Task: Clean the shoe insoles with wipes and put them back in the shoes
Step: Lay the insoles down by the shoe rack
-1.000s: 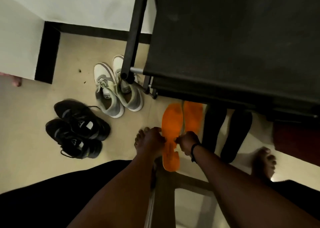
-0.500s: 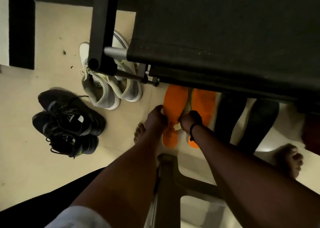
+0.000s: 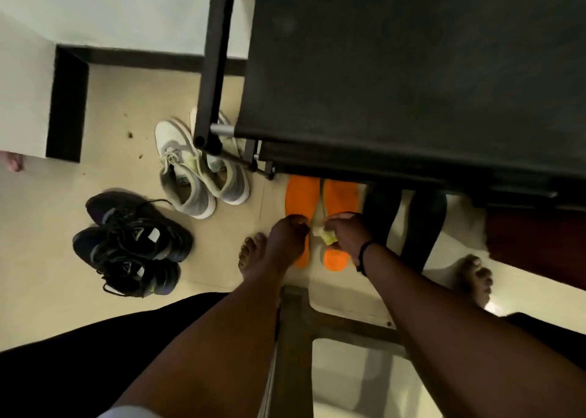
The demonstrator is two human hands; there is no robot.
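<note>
Lying side by side on the pale tiled floor (image 3: pixel 47 259), two bright orange foam insoles run lengthwise away from the person, toes pointing toward the dark fabric cot (image 3: pixel 412 84), heels nearest the viewer. The left orange insole (image 3: pixel 301 195) and the right orange insole (image 3: pixel 341 195) sit just beside each other, toe ends at the cot's edge. The left hand (image 3: pixel 287 238) hovers over the left insole's heel with fingers curled; its grip cannot be made out. The right hand (image 3: pixel 347 235), wearing a dark wristband, pinches a small crumpled pale-yellow wipe (image 3: pixel 325 235) above the gap between the insoles. Two long black insoles (image 3: pixel 425 227) lie right of the orange pair, parallel. Farther left stand white-and-grey sneakers (image 3: pixel 196 180) and black lace-up sneakers (image 3: pixel 133 243).
</note>
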